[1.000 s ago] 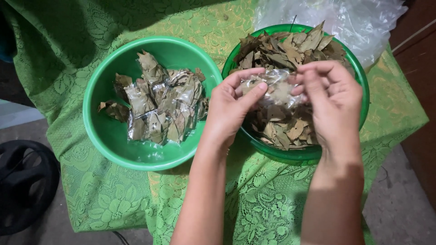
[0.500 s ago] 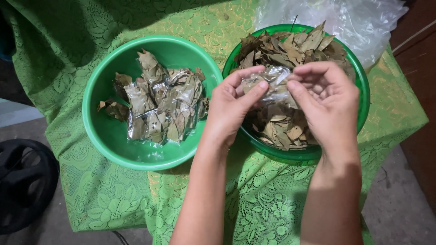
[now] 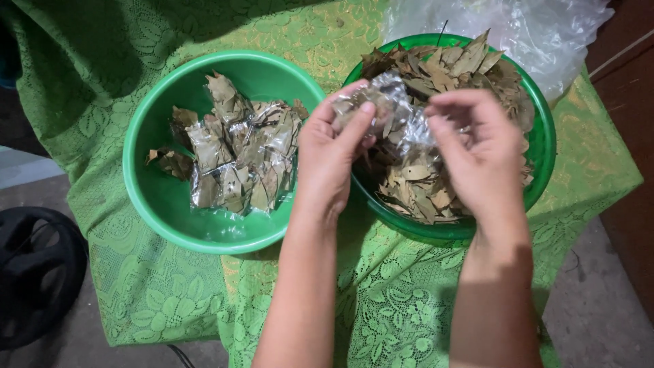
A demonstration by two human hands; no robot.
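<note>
While held, two hands [image 3: 402,150], one packet [image 3: 392,109]

clear leaf packet [image 3: 388,112] held over right bowl | clear filled packets [image 3: 238,160] in left bowl | crumpled clear bag [image 3: 538,31] top right

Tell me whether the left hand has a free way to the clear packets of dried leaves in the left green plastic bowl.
Probably yes. The left hand hangs right beside that green plastic bowl, and nothing covers the packets of dried leaves. But it grips a small clear plastic bag with the right hand.
</note>
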